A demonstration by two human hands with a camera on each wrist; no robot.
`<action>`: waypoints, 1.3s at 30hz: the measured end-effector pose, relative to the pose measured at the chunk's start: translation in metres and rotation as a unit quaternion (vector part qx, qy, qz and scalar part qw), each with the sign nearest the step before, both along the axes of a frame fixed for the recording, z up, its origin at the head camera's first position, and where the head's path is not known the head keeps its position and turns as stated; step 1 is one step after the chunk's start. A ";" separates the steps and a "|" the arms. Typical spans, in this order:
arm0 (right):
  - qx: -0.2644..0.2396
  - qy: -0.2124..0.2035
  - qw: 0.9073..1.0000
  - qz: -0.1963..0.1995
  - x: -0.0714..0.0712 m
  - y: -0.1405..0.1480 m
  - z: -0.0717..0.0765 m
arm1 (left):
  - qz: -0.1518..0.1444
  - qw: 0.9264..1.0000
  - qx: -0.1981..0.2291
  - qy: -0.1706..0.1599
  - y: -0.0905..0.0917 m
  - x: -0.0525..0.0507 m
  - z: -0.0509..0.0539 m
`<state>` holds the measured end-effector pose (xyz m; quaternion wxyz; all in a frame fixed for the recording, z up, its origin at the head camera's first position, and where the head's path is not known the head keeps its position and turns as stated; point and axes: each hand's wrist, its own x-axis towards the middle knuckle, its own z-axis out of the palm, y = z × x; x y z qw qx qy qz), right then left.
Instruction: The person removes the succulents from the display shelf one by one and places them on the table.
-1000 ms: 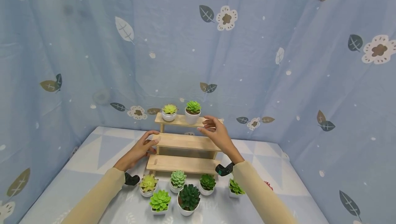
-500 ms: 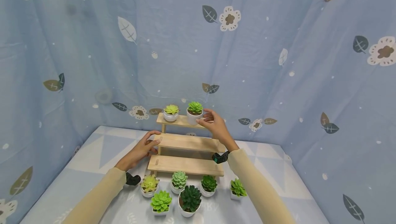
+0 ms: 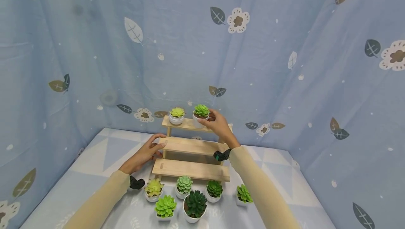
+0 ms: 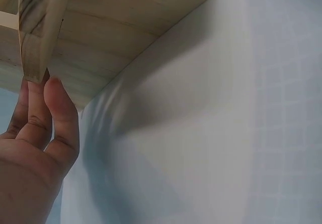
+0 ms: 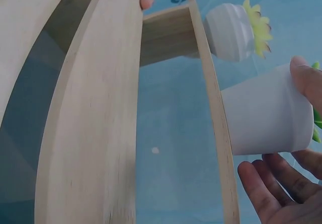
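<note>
My right hand (image 3: 218, 125) is at the top step of a wooden tiered stand (image 3: 190, 171). Its thumb lies against the rim of a white pot (image 5: 269, 116) with a bright green artificial succulent (image 3: 201, 110), and its fingers curl round the pot's right side. That pot stands on the top step. A yellow-green succulent in a ribbed white pot (image 3: 176, 116) stands to its left. My left hand (image 3: 146, 153) holds the left end of the middle step. The left wrist view shows its fingertips (image 4: 60, 95) at the end of that board (image 4: 37, 32).
In front of the stand are several potted succulents: a yellow one (image 3: 154, 188), a bright green one (image 3: 165, 206), a pale green one (image 3: 184, 185), a large dark one (image 3: 195, 203) and a medium green one (image 3: 214, 189). Another (image 3: 244, 194) stands by my right sleeve.
My right hand has moved left along the top step and closed round the bright green succulent's pot. The left hand stays at the stand. The head view has shifted slightly.
</note>
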<state>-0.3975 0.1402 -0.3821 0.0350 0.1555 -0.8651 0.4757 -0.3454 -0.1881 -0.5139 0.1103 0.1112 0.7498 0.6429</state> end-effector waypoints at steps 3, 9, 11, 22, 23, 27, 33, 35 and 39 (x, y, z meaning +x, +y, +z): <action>-0.006 0.001 1.000 0.010 -0.002 -0.002 0.000 | -0.001 1.000 -0.001 0.000 0.000 -0.001 -0.001; -0.004 0.008 1.000 0.021 -0.002 -0.004 0.001 | -0.006 1.000 0.003 0.004 0.001 -0.002 -0.001; -0.005 0.006 1.000 0.024 -0.002 -0.004 0.001 | -0.006 1.000 0.002 0.004 0.001 -0.003 -0.001; -0.045 -0.018 0.998 0.026 0.000 -0.006 -0.001 | -0.004 1.000 0.007 0.002 0.002 -0.004 -0.003; -0.048 -0.019 0.998 0.025 0.001 -0.006 0.000 | -0.004 1.000 0.008 0.001 0.002 -0.004 -0.003; -0.051 -0.018 0.998 0.015 0.001 -0.006 -0.002 | -0.002 1.000 0.010 -0.002 0.003 -0.003 -0.003; -0.050 -0.005 0.999 -0.019 0.004 -0.007 -0.006 | -0.004 1.000 0.010 0.003 0.002 -0.004 -0.004; -0.053 0.002 0.998 -0.028 0.006 -0.008 -0.006 | -0.006 1.000 0.010 0.005 0.001 -0.005 -0.005; -0.046 0.014 0.998 -0.032 0.011 -0.010 -0.005 | -0.007 1.000 0.009 0.000 -0.002 -0.005 -0.005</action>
